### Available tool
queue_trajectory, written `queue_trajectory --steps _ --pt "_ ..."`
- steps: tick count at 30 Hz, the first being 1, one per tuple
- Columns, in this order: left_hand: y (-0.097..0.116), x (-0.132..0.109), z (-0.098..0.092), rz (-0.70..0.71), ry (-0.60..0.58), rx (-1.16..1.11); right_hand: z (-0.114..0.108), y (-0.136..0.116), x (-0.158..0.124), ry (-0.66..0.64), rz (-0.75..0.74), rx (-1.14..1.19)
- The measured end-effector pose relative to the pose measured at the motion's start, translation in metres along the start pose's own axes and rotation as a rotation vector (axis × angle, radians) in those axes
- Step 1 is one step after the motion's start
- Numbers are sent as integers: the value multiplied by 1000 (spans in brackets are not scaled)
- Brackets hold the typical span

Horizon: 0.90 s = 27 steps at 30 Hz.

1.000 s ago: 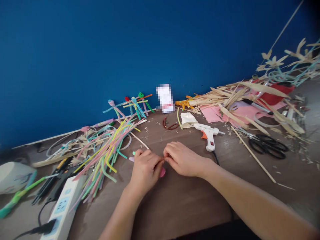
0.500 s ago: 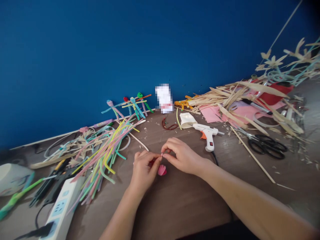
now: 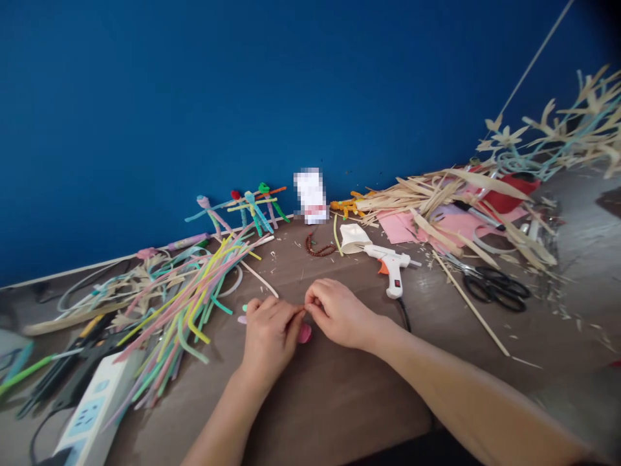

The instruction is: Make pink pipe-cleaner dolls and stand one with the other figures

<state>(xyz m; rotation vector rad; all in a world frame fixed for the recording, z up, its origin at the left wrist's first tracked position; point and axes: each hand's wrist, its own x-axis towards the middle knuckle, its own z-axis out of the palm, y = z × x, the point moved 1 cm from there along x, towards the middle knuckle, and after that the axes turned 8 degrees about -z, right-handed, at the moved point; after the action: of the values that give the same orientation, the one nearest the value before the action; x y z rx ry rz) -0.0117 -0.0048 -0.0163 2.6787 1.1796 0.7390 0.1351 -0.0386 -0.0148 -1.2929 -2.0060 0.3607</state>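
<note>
My left hand (image 3: 269,338) and my right hand (image 3: 337,314) meet above the brown wooden table (image 3: 334,408), their fingertips pinched together on a small craft piece (image 3: 305,311). Most of that piece is hidden by my fingers. A pink petal-like piece (image 3: 305,333) shows just below the pinch. Beyond my left hand, a green tip (image 3: 245,308) and a pale pink tip (image 3: 241,320) stick out, and I cannot tell what they belong to.
To the left lie a heap of pastel strips (image 3: 179,317) and a white power strip (image 3: 92,404). A white hot glue gun (image 3: 392,265) stands right of my hands. Black-handled scissors (image 3: 495,289) and dried leaf strips (image 3: 427,200) lie further right, against a blue wall (image 3: 242,97).
My fingertips have closed in again after parting slightly, and my hands now cover more of the pink piece. The whole scene has shifted left in view.
</note>
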Motion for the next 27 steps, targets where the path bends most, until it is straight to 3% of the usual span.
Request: queue_trajectory --steps 7,12,19,27 --pt "-3 1 9 -103 11 -127 -2 6 1 5 139 137" --pt "-7 2 9 -187 32 -255 -1 9 1 110 170 186" --pt "-7 1 9 -164 61 -281 0 3 1 125 81 154" --pt "-5 1 6 -39 74 -199 -1 -1 1 96 63 57"
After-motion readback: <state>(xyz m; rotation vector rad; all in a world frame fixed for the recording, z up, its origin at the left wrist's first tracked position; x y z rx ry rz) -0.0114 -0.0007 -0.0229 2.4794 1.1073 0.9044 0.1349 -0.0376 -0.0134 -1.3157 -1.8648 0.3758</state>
